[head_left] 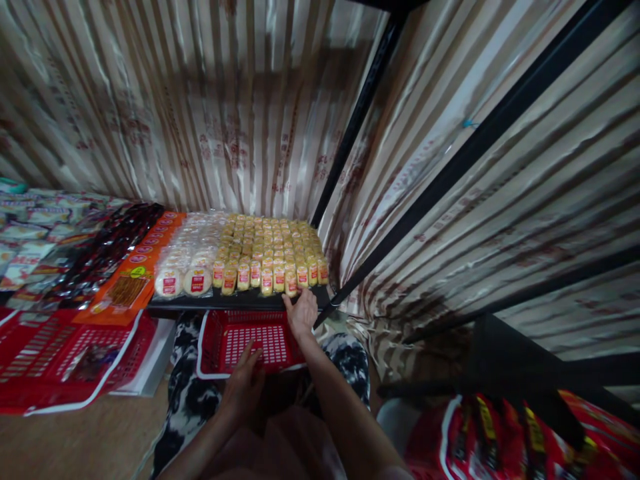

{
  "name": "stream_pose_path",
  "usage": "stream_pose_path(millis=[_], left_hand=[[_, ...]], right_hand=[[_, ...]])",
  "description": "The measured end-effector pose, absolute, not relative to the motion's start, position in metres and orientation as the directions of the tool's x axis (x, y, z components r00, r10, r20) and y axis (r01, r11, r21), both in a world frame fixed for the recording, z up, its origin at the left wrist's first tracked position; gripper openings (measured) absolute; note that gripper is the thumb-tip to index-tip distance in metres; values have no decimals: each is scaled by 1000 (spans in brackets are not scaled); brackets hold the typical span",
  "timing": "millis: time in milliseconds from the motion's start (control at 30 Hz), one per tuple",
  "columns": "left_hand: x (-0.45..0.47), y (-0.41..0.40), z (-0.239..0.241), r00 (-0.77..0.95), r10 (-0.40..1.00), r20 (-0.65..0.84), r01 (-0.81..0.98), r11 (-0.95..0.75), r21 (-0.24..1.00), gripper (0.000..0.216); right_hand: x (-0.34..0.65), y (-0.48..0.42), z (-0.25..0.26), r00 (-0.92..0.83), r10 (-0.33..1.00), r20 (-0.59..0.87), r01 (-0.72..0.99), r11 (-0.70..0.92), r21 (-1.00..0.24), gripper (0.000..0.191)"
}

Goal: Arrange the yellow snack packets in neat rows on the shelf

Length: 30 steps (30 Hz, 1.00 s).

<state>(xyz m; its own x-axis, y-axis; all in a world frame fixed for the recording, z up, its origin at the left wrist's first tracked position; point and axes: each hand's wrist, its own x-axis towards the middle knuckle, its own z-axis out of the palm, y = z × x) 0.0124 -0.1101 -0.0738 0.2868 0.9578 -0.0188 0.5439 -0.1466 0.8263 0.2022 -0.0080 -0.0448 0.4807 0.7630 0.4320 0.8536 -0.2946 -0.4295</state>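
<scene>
My right hand (303, 312) is at the front edge of a black shelf (240, 301), its thumb and fingers apart. The fingertips touch the front row of small yellow wrapped snack packs (291, 281) with red-and-white labels. These packs stand in tight rows on the shelf. My left hand (245, 381) is lower, over the near rim of a red plastic basket (213, 347), fingers stretched out and holding nothing. The basket has white edging and sits at my lap, below the shelf; its slotted bottom shows.
Left of the yellow packs are round wrapped crackers (197, 280), an orange snack bag (127, 287) and dark packets (107, 250). Another red basket (125, 357) stands at left. Black frame bars (425, 207) cross at right, before a striped curtain (240, 100). Red packages (505, 433) lie lower right.
</scene>
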Motion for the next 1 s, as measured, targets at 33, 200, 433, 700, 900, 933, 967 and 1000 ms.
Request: stream_pose_path(millis=[33, 200, 433, 700, 900, 933, 967, 1000], left_hand=[[12, -110, -74, 290, 957, -26, 541, -142, 829, 41], [11, -109, -73, 309, 947, -83, 556, -110, 824, 42], [16, -110, -61, 315, 943, -104, 570, -100, 815, 42], [15, -116, -65, 312, 944, -108, 576, -97, 812, 40], [17, -116, -59, 306, 944, -124, 593, -86, 801, 42], [17, -115, -57, 310, 942, -125, 594, -90, 799, 42], [18, -114, -54, 318, 940, -122, 593, -96, 799, 42], [19, -113, -51, 325, 939, -117, 590, -105, 800, 41]], right_hand=[[202, -7, -44, 486, 762, 428, 852, -303, -427, 36], [201, -7, -44, 495, 759, 422, 845, -309, -437, 34], [203, -6, -44, 498, 763, 413, 836, -296, -463, 33], [205, -1, -45, 507, 741, 440, 844, -322, -430, 33], [210, -1, -46, 481, 744, 464, 849, -264, -458, 33], [210, -1, -46, 477, 747, 463, 848, -253, -465, 32], [211, -1, -45, 473, 752, 460, 847, -245, -471, 31], [211, -1, -45, 471, 756, 454, 846, -240, -477, 30]])
